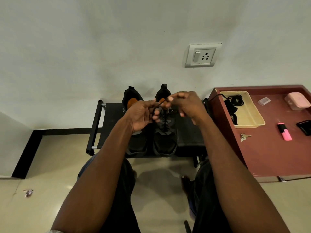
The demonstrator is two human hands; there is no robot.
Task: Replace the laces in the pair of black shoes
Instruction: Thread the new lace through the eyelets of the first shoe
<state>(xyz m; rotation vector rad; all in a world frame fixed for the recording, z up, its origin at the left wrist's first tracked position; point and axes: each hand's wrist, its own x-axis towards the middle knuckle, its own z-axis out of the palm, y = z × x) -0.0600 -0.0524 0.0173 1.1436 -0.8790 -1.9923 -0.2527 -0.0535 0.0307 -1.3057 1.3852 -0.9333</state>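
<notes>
Up against the wall, on a low black rack (107, 118), sits the pair of black shoes, toes pointing back at the person. Left shoe (134, 140) is partly hidden under the left hand (140, 115); right shoe (165, 142) has a black lace (164, 121) criss-crossed up its front. Both have orange insoles showing at the opening.

Both hands are raised over the right shoe's opening, almost touching each other. The left hand's fingers (155, 116) are curled with a strand of the black lace running through them. The right hand (186, 105) has its fingers (171, 98) bunched up at the tips, pinching what looks like the lace end, though it's too small to be sure exactly what bit.

Off to the right is a reddish-brown worktop (269, 157) with a beige tray (252, 115) holding a coil of black laces (236, 100). Also on it: some keys (244, 137), a pink highlighter (284, 132), a pink case (297, 100) and a dark phone (305, 126). Wall socket (202, 55) above.
</notes>
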